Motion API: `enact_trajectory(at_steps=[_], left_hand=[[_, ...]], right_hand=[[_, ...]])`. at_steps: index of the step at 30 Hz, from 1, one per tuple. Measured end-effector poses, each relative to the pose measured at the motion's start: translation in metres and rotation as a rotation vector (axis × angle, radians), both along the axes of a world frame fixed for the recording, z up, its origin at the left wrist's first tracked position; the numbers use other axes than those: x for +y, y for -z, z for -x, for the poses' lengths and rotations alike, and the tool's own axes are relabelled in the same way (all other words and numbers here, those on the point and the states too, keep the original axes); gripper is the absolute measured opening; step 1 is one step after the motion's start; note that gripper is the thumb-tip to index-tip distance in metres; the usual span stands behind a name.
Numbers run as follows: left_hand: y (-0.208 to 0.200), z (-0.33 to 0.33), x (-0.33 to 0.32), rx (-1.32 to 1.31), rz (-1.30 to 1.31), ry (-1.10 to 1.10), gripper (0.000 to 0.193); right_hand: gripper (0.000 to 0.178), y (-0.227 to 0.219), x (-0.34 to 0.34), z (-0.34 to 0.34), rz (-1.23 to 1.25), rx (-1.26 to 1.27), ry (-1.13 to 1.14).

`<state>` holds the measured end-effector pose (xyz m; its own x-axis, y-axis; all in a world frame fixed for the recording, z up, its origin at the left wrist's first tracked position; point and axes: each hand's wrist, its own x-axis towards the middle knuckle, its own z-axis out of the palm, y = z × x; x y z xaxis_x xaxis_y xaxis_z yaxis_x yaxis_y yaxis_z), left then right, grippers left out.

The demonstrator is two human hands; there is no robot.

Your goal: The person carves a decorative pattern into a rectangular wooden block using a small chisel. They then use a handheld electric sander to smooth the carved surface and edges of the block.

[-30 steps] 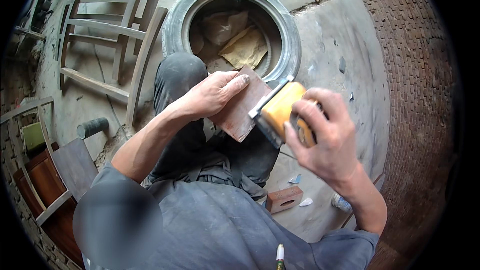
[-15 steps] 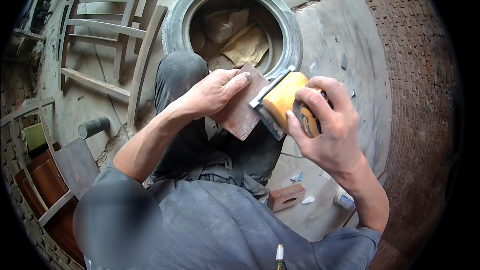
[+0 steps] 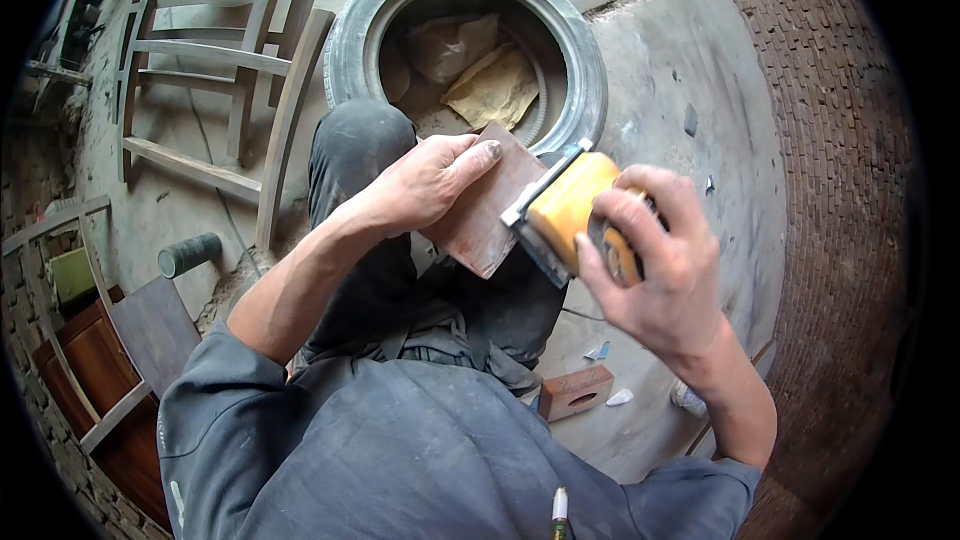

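Observation:
My left hand (image 3: pixel 440 183) is closed on a flat, brownish wooden board (image 3: pixel 490 215), thumb on its upper face. The board is tilted over my knees, its lower corner pointing toward me. In my right hand (image 3: pixel 660 250) is a yellow electric sander (image 3: pixel 572 202), the fingers wrapped round its rounded body. The sander's dark pad with a pale clamp edge faces the board's right side. Whether the pad touches the board I cannot tell. Part of the board is hidden behind my left hand.
Beyond my knees lies a dusty tyre (image 3: pixel 345 35) with a yellow sheet (image 3: pixel 495 88) inside. Wooden chair frames (image 3: pixel 285 130) and a dark green cylinder (image 3: pixel 190 255) are at left. A brown block with an oval hole (image 3: pixel 560 395) rests at lower right. A brick wall (image 3: pixel 830 190) runs along the right.
My right hand and the sander have shifted slightly right and toward me. The left hand and the board have barely moved.

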<state>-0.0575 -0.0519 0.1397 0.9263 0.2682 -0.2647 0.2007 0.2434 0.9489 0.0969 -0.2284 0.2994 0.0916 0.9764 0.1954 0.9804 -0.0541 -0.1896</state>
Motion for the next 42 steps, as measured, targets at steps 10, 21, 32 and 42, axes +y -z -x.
enact_trajectory(at_steps=[10, 21, 32, 42], left_hand=[[-0.001, -0.002, -0.001, -0.009, 0.003, -0.005, 0.044], [-0.001, 0.000, -0.001, 0.017, 0.016, -0.011, 0.043], [-0.006, 0.002, 0.000, 0.008, -0.011, -0.016, 0.045], [0.000, 0.000, -0.001, 0.010, 0.091, -0.010, 0.039]], right_hand=[[0.034, -0.001, -0.002, 0.001, 0.012, -0.008, 0.005], [0.033, -0.001, -0.006, 0.004, 0.034, 0.017, -0.010], [0.040, 0.004, -0.015, 0.005, 0.049, 0.056, -0.030], [0.035, 0.001, -0.026, 0.011, 0.103, 0.016, -0.133]])
